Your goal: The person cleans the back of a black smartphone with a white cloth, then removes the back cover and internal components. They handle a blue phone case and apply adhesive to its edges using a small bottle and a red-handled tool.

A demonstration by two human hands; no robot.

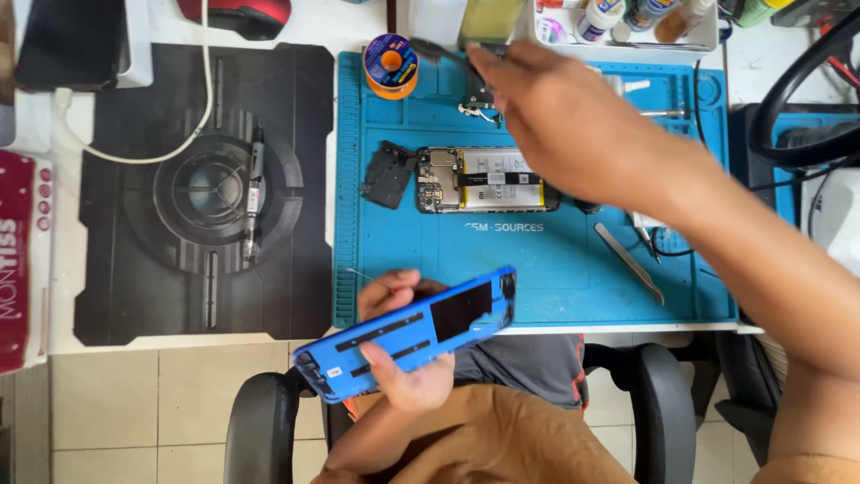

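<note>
My left hand point(408, 363) grips a blue phone back cover point(408, 333) with black adhesive strips on its inner side, held tilted over the near edge of the blue work mat point(537, 269). My right hand point(573, 125) reaches across the mat toward its far edge, fingers curled near a small dark part point(477, 97); whether it grips anything is hidden. An opened phone point(488, 179) with its battery and circuit board exposed lies in the middle of the mat, partly under my right forearm. A black plastic cover piece point(387, 175) lies just left of it.
Metal tweezers point(629, 262) lie on the mat's right side. A solder wire spool point(391, 64) stands at the far left corner. A black desk mat point(206, 193) holds a precision screwdriver point(253, 193) and a white cable. Small bottles point(627, 18) stand in a tray at the back.
</note>
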